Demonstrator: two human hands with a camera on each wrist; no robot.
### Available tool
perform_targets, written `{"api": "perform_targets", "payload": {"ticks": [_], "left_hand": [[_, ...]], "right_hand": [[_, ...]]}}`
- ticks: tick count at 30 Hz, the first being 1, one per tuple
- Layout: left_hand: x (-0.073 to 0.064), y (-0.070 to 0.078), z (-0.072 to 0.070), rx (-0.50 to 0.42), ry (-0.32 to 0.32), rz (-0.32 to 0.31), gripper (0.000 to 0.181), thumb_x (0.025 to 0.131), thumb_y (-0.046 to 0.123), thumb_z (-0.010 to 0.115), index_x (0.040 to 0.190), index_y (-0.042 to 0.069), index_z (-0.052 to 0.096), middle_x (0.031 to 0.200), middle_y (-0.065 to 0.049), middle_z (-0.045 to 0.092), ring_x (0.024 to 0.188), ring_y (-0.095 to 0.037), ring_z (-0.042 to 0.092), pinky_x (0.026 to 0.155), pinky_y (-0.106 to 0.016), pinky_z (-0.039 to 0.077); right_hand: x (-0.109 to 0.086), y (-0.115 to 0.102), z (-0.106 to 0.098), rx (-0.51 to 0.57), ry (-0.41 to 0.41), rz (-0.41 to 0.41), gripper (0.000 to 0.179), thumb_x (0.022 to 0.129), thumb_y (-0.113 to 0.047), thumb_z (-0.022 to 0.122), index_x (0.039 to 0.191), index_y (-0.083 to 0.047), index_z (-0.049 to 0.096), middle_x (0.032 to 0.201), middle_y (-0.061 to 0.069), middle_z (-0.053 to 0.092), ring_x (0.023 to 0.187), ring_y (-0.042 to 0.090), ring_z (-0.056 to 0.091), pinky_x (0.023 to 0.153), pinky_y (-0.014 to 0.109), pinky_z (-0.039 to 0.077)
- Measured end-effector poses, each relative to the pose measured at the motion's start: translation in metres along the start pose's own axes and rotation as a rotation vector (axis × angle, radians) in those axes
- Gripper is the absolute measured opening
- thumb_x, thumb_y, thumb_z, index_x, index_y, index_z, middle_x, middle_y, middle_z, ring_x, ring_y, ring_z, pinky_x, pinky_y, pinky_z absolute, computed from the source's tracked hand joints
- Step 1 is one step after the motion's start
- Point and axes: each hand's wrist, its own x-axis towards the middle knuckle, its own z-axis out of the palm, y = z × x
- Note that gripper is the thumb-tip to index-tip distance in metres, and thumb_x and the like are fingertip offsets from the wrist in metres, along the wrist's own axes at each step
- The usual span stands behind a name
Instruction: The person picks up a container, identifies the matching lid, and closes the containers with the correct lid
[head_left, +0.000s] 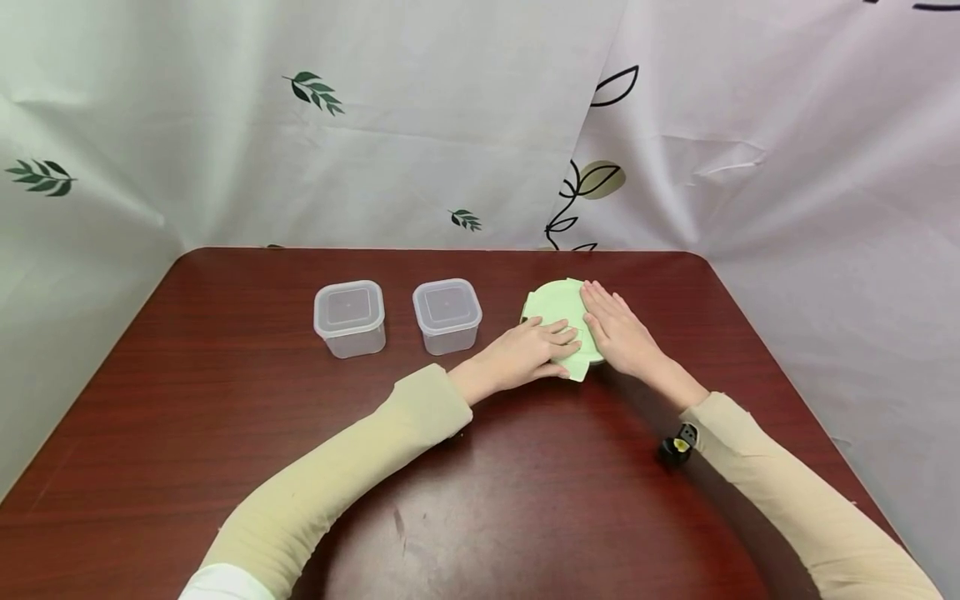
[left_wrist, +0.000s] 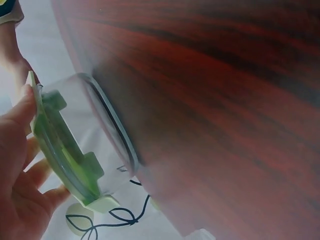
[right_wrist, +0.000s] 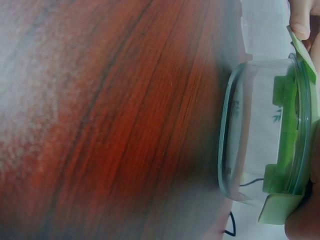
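A round container with a pale green lid [head_left: 553, 302] stands toward the back right of the table. Its see-through body [right_wrist: 257, 120] shows beneath the lid in the right wrist view, base down on the tabletop. One lid flap [right_wrist: 280, 209] sticks outward at the rim. My left hand [head_left: 525, 352] lies across the lid's front left with fingers extended. On the lid's right side rests my right hand [head_left: 621, 335], its fingers straight and close together. From the left wrist view, the left fingers [left_wrist: 52, 197] reach over the green lid's edge.
Two clear square boxes with lids, one at the left [head_left: 348, 310] and one nearer the middle [head_left: 447, 308], stand on the dark red wooden table [head_left: 187, 367]. A leaf-printed white sheet [head_left: 420, 117] hangs behind it. A small black device [head_left: 677, 446] sits at the right sleeve's cuff.
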Motion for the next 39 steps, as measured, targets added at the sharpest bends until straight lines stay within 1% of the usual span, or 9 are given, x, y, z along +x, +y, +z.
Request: {"api": "perform_targets", "payload": {"ticks": [6, 14, 19, 24, 27, 31, 34, 39], "left_hand": [[0.002, 0.004, 0.000, 0.115, 0.013, 0.002, 0.052, 0.092, 0.036, 0.059, 0.139, 0.016, 0.052, 0.146, -0.002, 0.049, 0.140, -0.018, 0.039, 0.112, -0.041, 0.036], [0.004, 0.009, 0.000, 0.227, 0.049, 0.009, 0.048, 0.088, 0.034, 0.064, 0.132, 0.016, 0.058, 0.140, 0.001, 0.055, 0.134, -0.018, 0.047, 0.102, -0.037, 0.046], [0.003, 0.010, 0.001, 0.261, 0.068, 0.011, 0.045, 0.088, 0.033, 0.065, 0.130, 0.017, 0.059, 0.137, 0.002, 0.057, 0.131, -0.018, 0.050, 0.100, -0.036, 0.048], [0.001, 0.009, 0.002, 0.291, 0.112, 0.017, 0.044, 0.088, 0.033, 0.066, 0.129, 0.017, 0.061, 0.135, 0.003, 0.060, 0.129, -0.019, 0.053, 0.098, -0.034, 0.049], [-0.001, 0.007, 0.002, 0.291, 0.133, 0.013, 0.043, 0.088, 0.032, 0.067, 0.127, 0.017, 0.062, 0.133, 0.003, 0.061, 0.127, -0.019, 0.055, 0.097, -0.033, 0.050], [-0.003, 0.004, 0.002, 0.279, 0.137, 0.007, 0.041, 0.088, 0.029, 0.067, 0.127, 0.016, 0.062, 0.132, 0.002, 0.062, 0.126, -0.021, 0.056, 0.097, -0.033, 0.051], [-0.003, 0.004, 0.002, 0.294, 0.144, 0.014, 0.040, 0.088, 0.029, 0.067, 0.125, 0.015, 0.063, 0.130, 0.001, 0.063, 0.124, -0.021, 0.057, 0.094, -0.032, 0.052], [-0.001, 0.004, 0.002, 0.349, 0.171, 0.026, 0.036, 0.087, 0.028, 0.069, 0.120, 0.015, 0.064, 0.125, 0.003, 0.066, 0.117, -0.020, 0.060, 0.085, -0.029, 0.055]], "right_hand": [[0.001, -0.001, -0.001, -0.020, -0.037, 0.027, 0.052, 0.106, -0.023, 0.027, 0.150, 0.004, 0.022, 0.158, 0.020, 0.020, 0.149, 0.033, 0.013, 0.120, 0.052, 0.011], [0.002, -0.004, 0.001, -0.027, -0.011, 0.029, 0.052, 0.105, -0.022, 0.029, 0.149, 0.004, 0.024, 0.157, 0.020, 0.023, 0.148, 0.033, 0.016, 0.119, 0.054, 0.013], [0.005, -0.004, 0.004, -0.031, -0.010, 0.028, 0.051, 0.105, -0.021, 0.031, 0.149, 0.003, 0.024, 0.157, 0.018, 0.024, 0.148, 0.032, 0.016, 0.119, 0.053, 0.013], [0.008, -0.003, 0.004, -0.047, 0.000, 0.024, 0.051, 0.104, -0.020, 0.032, 0.150, 0.002, 0.025, 0.157, 0.018, 0.025, 0.148, 0.031, 0.017, 0.119, 0.052, 0.013], [0.012, -0.005, 0.005, -0.045, 0.005, 0.018, 0.051, 0.104, -0.021, 0.032, 0.149, 0.002, 0.026, 0.157, 0.018, 0.026, 0.148, 0.031, 0.017, 0.119, 0.052, 0.013], [0.016, -0.008, 0.006, -0.039, -0.005, 0.017, 0.051, 0.104, -0.021, 0.032, 0.149, 0.002, 0.025, 0.157, 0.018, 0.026, 0.148, 0.031, 0.017, 0.120, 0.052, 0.012], [0.017, -0.009, 0.006, -0.052, -0.011, 0.019, 0.051, 0.104, -0.021, 0.032, 0.150, 0.002, 0.025, 0.157, 0.018, 0.025, 0.148, 0.031, 0.017, 0.119, 0.052, 0.012], [0.018, -0.009, 0.006, -0.058, -0.008, 0.018, 0.051, 0.104, -0.020, 0.032, 0.149, 0.002, 0.025, 0.157, 0.018, 0.024, 0.148, 0.031, 0.017, 0.119, 0.053, 0.013]]}}
